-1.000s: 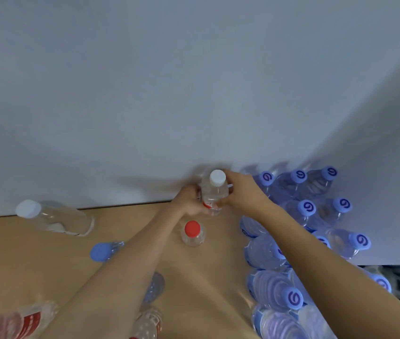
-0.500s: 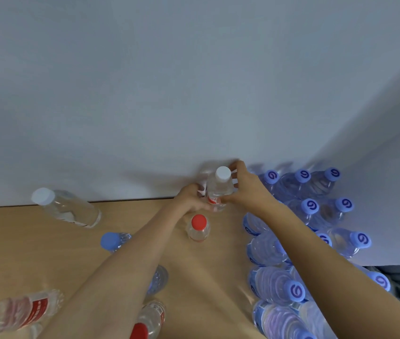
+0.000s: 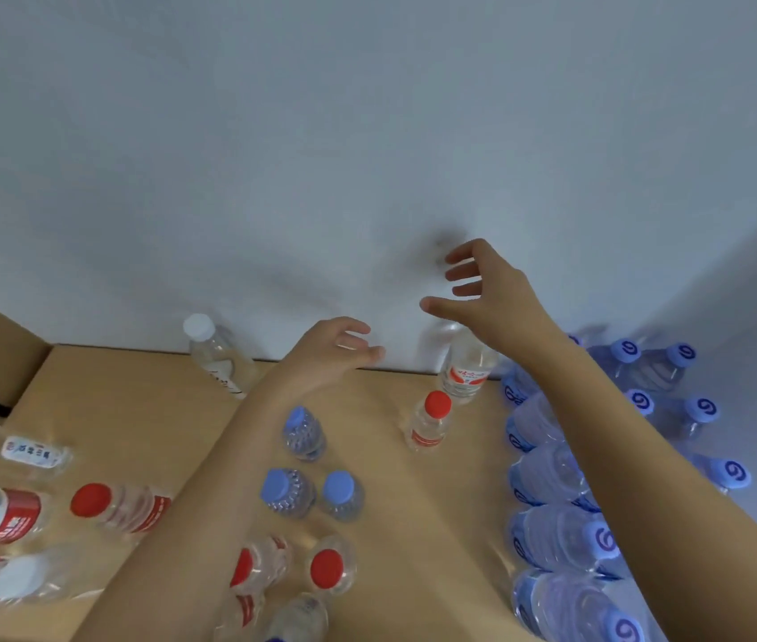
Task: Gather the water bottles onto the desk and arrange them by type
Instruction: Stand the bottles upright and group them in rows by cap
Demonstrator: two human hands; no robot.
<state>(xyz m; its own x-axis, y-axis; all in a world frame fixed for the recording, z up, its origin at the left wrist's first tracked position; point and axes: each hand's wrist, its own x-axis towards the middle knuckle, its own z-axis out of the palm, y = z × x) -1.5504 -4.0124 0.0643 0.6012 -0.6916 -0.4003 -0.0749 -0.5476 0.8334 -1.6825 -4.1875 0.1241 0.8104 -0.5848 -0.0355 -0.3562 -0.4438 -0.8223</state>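
Hovering with fingers spread, the right hand (image 3: 487,289) holds nothing, its grip directly above the white-cap bottle (image 3: 464,368), upright on the counter (image 3: 450,502) at the wall. The left hand (image 3: 334,349), also loose and empty, sits left of that bottle, farther off.

One camera sat on my head, looking forward and down over the desk (image 3: 436,493) toward the wall (image 3: 321,155) at twelve o'clock. It was close and wide: my forearms entered from six o'clock, bottles ran off at three and nine o'clock.
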